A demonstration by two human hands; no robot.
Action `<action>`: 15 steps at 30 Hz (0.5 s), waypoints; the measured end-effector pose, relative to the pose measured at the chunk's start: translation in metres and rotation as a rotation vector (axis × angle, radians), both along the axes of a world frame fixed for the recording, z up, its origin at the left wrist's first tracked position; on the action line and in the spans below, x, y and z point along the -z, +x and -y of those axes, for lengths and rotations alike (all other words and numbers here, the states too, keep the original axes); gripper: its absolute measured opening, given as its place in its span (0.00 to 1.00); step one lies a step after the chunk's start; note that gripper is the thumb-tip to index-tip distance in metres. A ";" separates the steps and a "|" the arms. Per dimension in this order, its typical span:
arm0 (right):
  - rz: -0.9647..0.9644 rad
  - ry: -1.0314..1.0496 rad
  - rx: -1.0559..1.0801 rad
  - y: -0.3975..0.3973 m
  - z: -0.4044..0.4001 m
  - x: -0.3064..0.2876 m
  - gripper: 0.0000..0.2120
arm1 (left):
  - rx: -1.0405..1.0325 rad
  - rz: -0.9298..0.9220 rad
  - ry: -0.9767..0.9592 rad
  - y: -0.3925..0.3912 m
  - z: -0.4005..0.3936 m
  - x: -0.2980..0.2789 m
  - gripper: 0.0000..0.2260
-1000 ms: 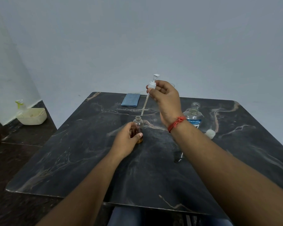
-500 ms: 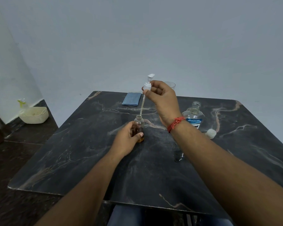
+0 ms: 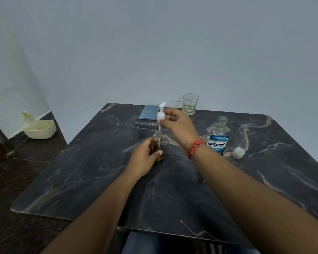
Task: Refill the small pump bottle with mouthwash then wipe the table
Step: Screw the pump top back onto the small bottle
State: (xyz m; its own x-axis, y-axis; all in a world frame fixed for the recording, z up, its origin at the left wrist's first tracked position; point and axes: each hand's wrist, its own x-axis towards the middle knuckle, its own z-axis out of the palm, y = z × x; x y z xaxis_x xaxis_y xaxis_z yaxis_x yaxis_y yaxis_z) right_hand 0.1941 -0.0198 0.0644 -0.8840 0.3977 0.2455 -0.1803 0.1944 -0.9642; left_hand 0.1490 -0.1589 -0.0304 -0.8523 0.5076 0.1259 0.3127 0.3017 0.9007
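We see the small pump bottle (image 3: 158, 145) standing upright near the middle of the dark marble tabletop (image 3: 92, 173), with brown liquid at the bottom. Our left hand (image 3: 145, 156) wraps around it. Our right hand (image 3: 176, 125) pinches the white pump head (image 3: 161, 113) above it, and the pump's tube goes down into the bottle's neck. To the right stands the open Listerine mouthwash bottle (image 3: 218, 138), with its white cap (image 3: 239, 152) beside it. Farther back sit a blue cloth (image 3: 148, 112) and an empty glass (image 3: 190, 103).
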 end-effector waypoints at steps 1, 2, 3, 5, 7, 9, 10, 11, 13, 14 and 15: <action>0.034 0.021 -0.004 0.001 0.001 0.005 0.11 | 0.000 0.000 0.009 0.000 0.000 0.000 0.21; 0.058 0.038 -0.007 0.002 0.001 0.009 0.11 | 0.003 0.003 0.020 0.000 0.000 0.001 0.21; 0.073 0.050 -0.013 0.003 0.001 0.012 0.11 | 0.006 0.005 0.029 0.000 0.000 0.001 0.20; 0.085 0.065 -0.027 0.005 0.003 0.018 0.11 | 0.010 0.000 0.038 -0.001 0.000 0.002 0.19; 0.084 0.069 -0.036 0.007 0.004 0.022 0.11 | 0.012 -0.009 0.044 -0.002 0.000 0.002 0.19; 0.078 0.065 -0.036 0.010 0.006 0.027 0.12 | 0.015 -0.013 0.051 -0.002 0.000 0.002 0.19; 0.076 0.063 -0.030 0.011 0.006 0.030 0.12 | 0.017 -0.014 0.056 -0.002 0.000 0.002 0.19; 0.074 0.063 -0.024 0.012 0.007 0.032 0.12 | 0.018 -0.014 0.061 -0.001 0.000 0.002 0.19; 0.062 0.061 -0.016 0.012 0.008 0.037 0.13 | 0.016 -0.016 0.061 -0.001 0.000 0.001 0.19; 0.054 0.059 -0.012 0.012 0.009 0.038 0.13 | 0.015 -0.019 0.057 -0.001 0.000 0.001 0.19; 0.048 0.060 -0.005 0.011 0.010 0.040 0.12 | 0.015 -0.021 0.053 -0.001 0.000 0.001 0.19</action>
State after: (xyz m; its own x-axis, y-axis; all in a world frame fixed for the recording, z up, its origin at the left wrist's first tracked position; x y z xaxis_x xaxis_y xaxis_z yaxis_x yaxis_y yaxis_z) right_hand 0.2056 -0.0298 0.0249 -0.8972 0.3794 0.2260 -0.1351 0.2515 -0.9584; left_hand 0.1483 -0.1587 -0.0315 -0.8413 0.5129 0.1709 0.3364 0.2491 0.9082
